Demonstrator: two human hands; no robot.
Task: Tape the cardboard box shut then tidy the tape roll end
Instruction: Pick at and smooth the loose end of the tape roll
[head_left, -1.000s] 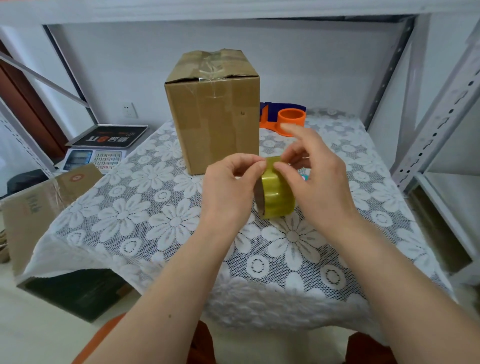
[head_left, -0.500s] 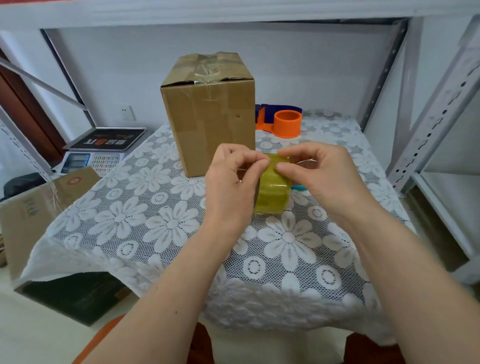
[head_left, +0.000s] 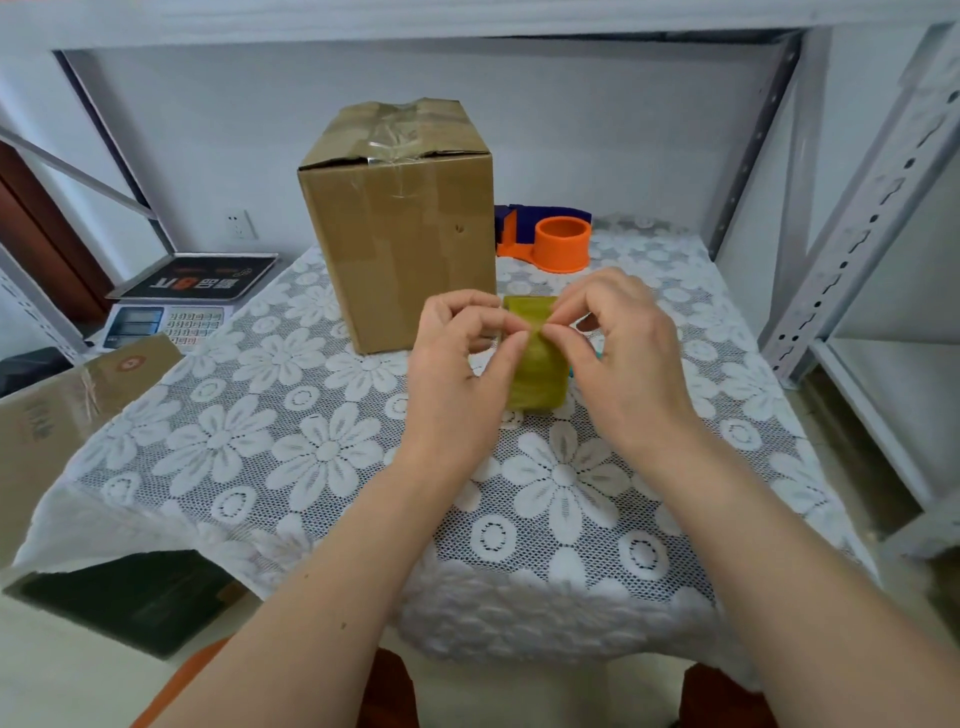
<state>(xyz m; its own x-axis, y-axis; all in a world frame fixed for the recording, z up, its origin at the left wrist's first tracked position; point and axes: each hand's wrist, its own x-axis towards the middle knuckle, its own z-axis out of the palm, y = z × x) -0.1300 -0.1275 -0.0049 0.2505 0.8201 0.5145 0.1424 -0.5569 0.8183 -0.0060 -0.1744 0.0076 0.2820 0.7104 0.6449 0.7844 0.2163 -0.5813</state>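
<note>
Table w/ white lace cloth (head_left: 322, 457) is carrying the cardboard box (head_left: 400, 234), standing upright at the back-centre w/ clear tape crossing its closed top flaps, and an orange tape dispenser (head_left: 558, 249) is sitting just right of it. In front of the box, both hands are holding the yellowish tape roll (head_left: 535, 374) on edge, its core axis running approx left-right. Left hand (head_left: 457, 374) is gripping the roll's left side, fingers curled; right hand (head_left: 618, 353) is pinching at the roll's top surface w/ thumb and forefinger.

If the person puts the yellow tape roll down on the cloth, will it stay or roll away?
The tape roll is round, so on its edge it would probably roll; laid flat it should stay. The lace tablecloth looks textured, which likely slows it. Both the left hand and right hand grip it now.
</note>
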